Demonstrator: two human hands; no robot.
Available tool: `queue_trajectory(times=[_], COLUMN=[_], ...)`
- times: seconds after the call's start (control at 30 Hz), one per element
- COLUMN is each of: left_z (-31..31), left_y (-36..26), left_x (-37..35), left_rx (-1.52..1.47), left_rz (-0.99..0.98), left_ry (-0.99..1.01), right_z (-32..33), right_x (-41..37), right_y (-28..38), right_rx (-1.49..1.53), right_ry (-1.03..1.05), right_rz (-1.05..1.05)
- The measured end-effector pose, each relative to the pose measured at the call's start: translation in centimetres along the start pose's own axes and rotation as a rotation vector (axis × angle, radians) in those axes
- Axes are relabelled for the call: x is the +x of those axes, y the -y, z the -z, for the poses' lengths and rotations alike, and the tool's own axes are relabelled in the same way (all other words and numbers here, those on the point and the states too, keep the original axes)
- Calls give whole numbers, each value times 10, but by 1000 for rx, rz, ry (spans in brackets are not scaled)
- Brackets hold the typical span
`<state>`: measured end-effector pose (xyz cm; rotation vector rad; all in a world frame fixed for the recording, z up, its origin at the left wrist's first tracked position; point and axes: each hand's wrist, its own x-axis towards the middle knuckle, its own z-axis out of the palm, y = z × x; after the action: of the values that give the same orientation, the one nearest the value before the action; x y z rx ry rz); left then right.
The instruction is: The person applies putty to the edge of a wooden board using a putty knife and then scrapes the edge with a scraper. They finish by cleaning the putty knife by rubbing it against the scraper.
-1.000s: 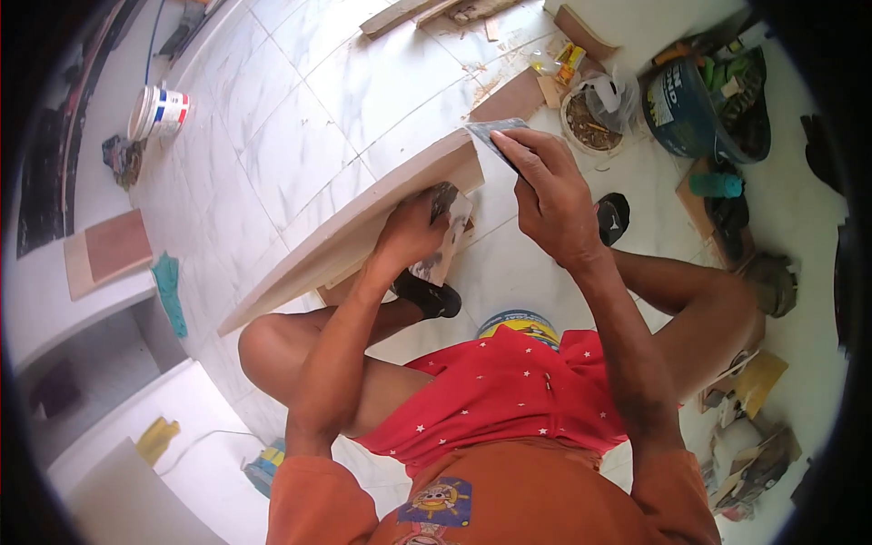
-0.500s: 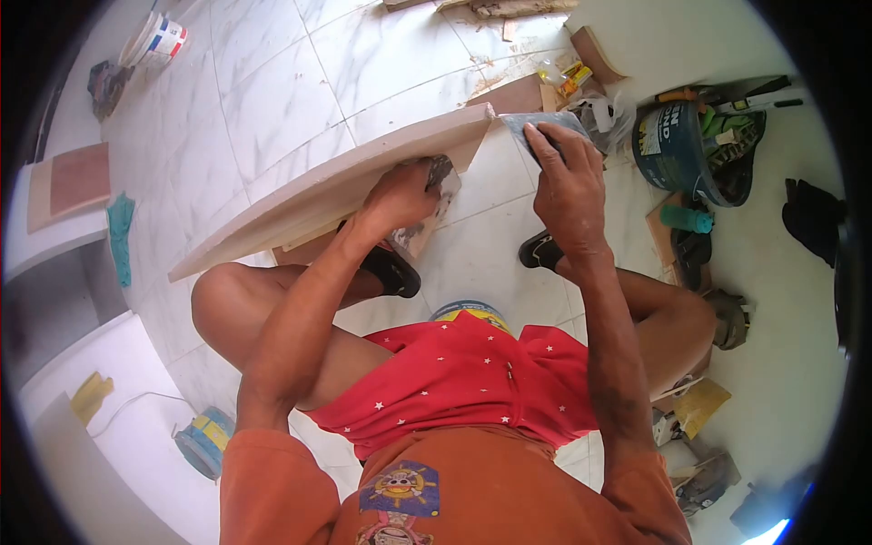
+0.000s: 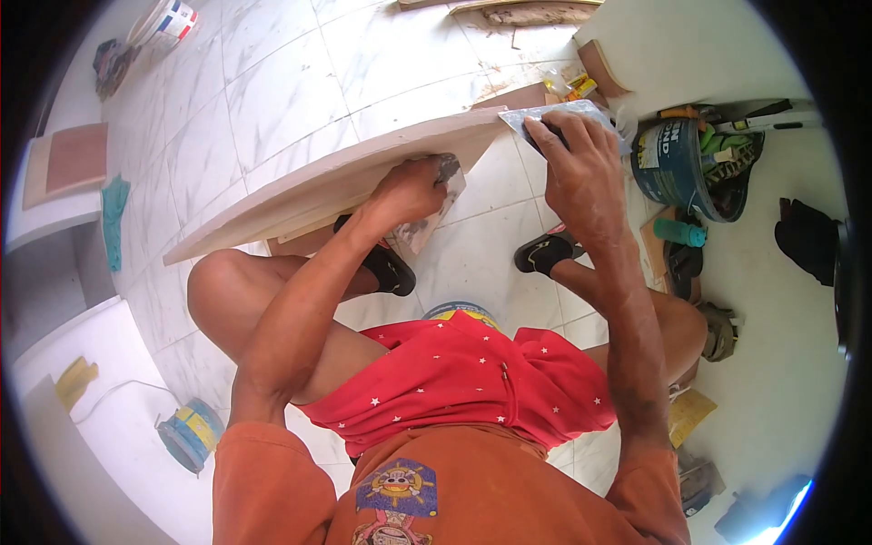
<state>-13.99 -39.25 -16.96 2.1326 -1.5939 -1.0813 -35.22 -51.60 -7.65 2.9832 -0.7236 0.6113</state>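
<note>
My right hand (image 3: 586, 163) is closed round the dark handle of a flat steel trowel (image 3: 520, 118). Its blade overlaps the right end of a long pale board (image 3: 318, 186), which stands on edge in front of my knees and looks curved in this wide view. Below the board's top edge, my left hand (image 3: 413, 191) grips a second flat trowel (image 3: 443, 218) smeared with pale putty and dark stains. That blade hangs between my feet, close to the board's inner side. My left fingers partly hide its handle.
A dark bucket (image 3: 668, 168) with tools and cloth stands at the right by the wall, near a teal bottle (image 3: 679, 232). Wood pieces (image 3: 536, 13) lie at the far end of the tiled floor. A blue-and-yellow tub (image 3: 191, 436) is at lower left.
My right hand and its trowel have shifted slightly right, and the blade now shows more of its face at the board's end. My left hand has hardly moved.
</note>
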Motion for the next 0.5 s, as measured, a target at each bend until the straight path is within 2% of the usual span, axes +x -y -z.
queue_trajectory(times=[0.17, 0.5], left_z=[-3, 0], left_y=[2, -1], left_x=[0, -1], left_rx=[-13, 14], left_rz=[4, 18], left_ry=[1, 12], right_z=[22, 20], right_x=[5, 21], right_y=[-13, -23], right_rx=[-64, -40], right_ry=[93, 54], right_rz=[96, 122])
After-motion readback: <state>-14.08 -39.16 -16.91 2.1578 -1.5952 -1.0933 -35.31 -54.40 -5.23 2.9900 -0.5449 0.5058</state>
